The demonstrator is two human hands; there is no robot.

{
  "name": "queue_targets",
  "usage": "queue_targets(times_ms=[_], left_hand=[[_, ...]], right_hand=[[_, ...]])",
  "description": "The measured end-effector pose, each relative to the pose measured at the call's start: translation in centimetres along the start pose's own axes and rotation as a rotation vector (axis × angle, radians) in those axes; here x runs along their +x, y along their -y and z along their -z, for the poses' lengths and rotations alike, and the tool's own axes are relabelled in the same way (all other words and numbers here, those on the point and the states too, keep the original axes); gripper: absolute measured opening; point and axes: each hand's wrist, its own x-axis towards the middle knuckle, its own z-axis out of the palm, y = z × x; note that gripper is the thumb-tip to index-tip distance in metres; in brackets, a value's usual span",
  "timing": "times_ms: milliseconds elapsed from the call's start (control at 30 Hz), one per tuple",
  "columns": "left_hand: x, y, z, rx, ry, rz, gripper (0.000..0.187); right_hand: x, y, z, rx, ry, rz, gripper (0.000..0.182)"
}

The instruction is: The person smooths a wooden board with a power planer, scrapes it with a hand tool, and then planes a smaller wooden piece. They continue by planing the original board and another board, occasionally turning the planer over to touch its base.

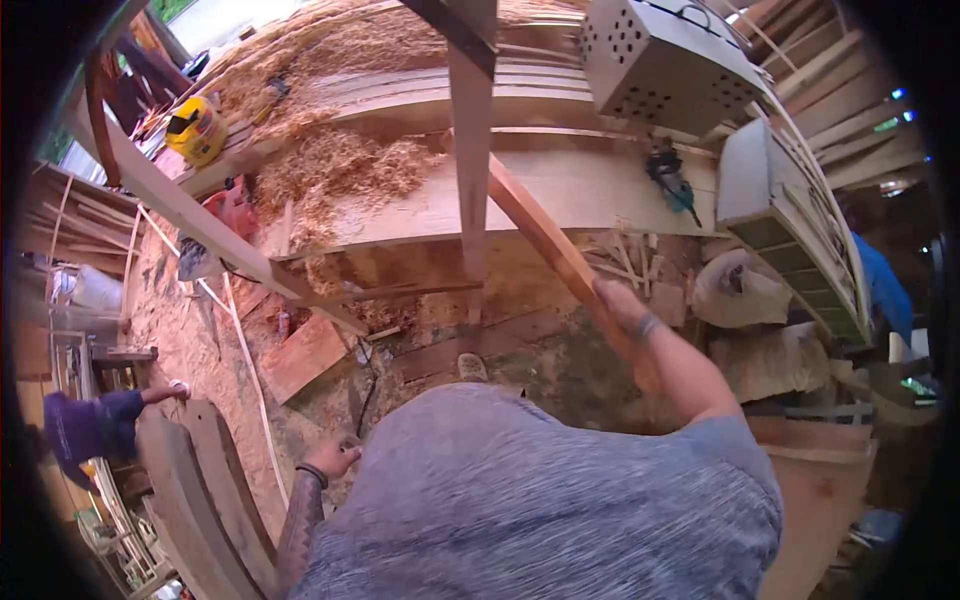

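My right hand [622, 306] is wrapped round a long wooden board [545, 232] near its lower end. The board slants up and to the left, toward a bench [400, 205] topped with pale wood. An upright wooden post [472, 130] stands in front of the board's far end and hides part of it. Low beside my body hangs my left hand [334, 456], a dark band on its wrist. Its fingers are curled in, and I see nothing in them.
Wood shavings [335, 180] cover the bench's left side, near a yellow container [197, 132] and a red tool [232, 207]. A green power tool [672, 182] lies right, below a perforated box [665, 65]. A sack [742, 292] sits beneath. Another person [95, 425] is at left, beside thick planks [205, 490].
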Motion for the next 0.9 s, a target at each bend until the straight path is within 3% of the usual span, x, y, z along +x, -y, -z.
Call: queue_targets(times_ms=[100, 167, 267, 300, 367, 467, 500, 567, 667, 700, 733, 767, 833, 867, 900], left_hand=[[2.4, -2.5, 1.7, -0.035, -0.045, -0.030, 0.040], [3.3, -4.7, 3.5, 0.026, -0.047, -0.074, 0.041], [4.1, -6.9, 4.9, 0.127, -0.074, -0.189, 0.040], [4.4, -6.7, 5.0, 0.136, -0.093, -0.217, 0.036], [3.2, -8.8, 5.9, 0.136, -0.088, -0.205, 0.034], [1.8, -8.9, 5.3, 0.077, -0.157, -0.292, 0.043], [1.5, -8.4, 4.6, 0.097, -0.175, -0.326, 0.042], [-1.2, -8.5, 4.1, -0.068, -0.139, -0.299, 0.041], [-5.9, -10.6, 4.3, -0.446, -0.058, -0.244, 0.041], [-3.0, -8.4, 1.8, -0.298, -0.237, -0.533, 0.044], [-4.2, -9.0, 1.4, -0.470, -0.283, -0.549, 0.051], [-5.0, -10.0, 1.3, -0.593, -0.285, -0.589, 0.056], [-7.0, -11.0, -0.6, -0.756, -0.541, -0.611, 0.058], [-7.0, -10.6, -1.8, -0.870, -0.529, -0.623, 0.063], [-6.6, -9.7, -3.0, -0.977, -0.516, -0.646, 0.069]], right_hand=[[-5.3, -3.4, -2.9, 0.225, -0.086, 0.095, 0.074], [-6.6, -6.4, -4.6, 0.601, -0.028, 0.021, 0.078], [-10.3, -2.8, -4.3, 1.197, 0.321, -0.022, 0.082], [-11.0, -1.2, -3.8, 1.203, 0.427, 0.053, 0.083], [-11.8, 2.3, -2.8, 1.201, 0.652, 0.207, 0.087], [-12.7, 6.3, -2.9, 1.156, 0.547, 0.251, 0.076], [-12.3, 6.4, -3.2, 0.985, 0.436, 0.189, 0.068], [-10.2, 6.2, -4.9, 0.178, 0.176, 0.327, 0.056], [-4.4, 4.8, -8.3, 0.138, 0.246, 0.523, 0.056], [-4.0, 8.2, -9.2, 0.358, 0.496, 0.423, 0.061], [-3.9, 12.2, -10.2, 0.553, 0.719, 0.268, 0.066], [-4.5, 15.7, -11.7, 0.291, 0.827, 0.474, 0.075], [-3.7, 19.0, -17.2, 0.124, 0.989, 0.452, 0.084], [-4.0, 20.4, -19.6, 0.042, 1.043, 0.441, 0.088], [-4.7, 22.6, -22.1, 0.138, 1.224, 0.441, 0.065]])
